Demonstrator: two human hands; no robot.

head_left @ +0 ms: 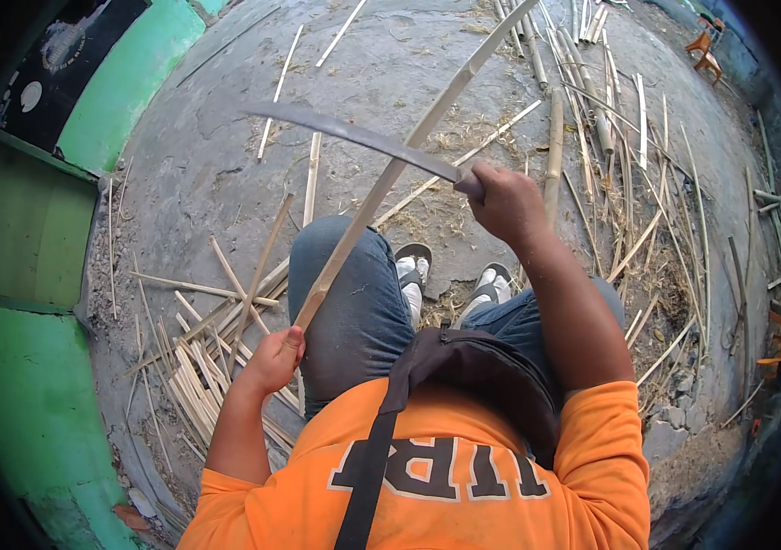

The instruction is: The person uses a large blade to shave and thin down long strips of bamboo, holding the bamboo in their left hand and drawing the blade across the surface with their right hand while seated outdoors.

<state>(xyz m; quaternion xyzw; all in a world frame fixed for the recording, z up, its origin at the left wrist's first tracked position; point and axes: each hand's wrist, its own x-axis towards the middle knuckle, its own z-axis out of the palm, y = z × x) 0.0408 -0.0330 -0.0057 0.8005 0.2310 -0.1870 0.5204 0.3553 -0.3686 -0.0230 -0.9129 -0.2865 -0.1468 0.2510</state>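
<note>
My left hand [273, 359] is closed round the near end of a long bamboo strip [368, 213], which slants up and away to the right past my left knee. In my right hand [507, 203] is the handle of a long, slightly curved machete [354, 134], its blade pointing left. The blade crosses over the strip about midway along and seems to touch it, though the exact contact is hard to make out. Below the strip, my left thigh [345, 302] lies close to it.
Split bamboo strips [196, 376] lie heaped beside my left leg. Bamboo poles [555, 151] and more strips are scattered on the right over the concrete ground [216, 174], among shavings. A green wall [24, 403] stands left; an orange chair [707, 55] is far right.
</note>
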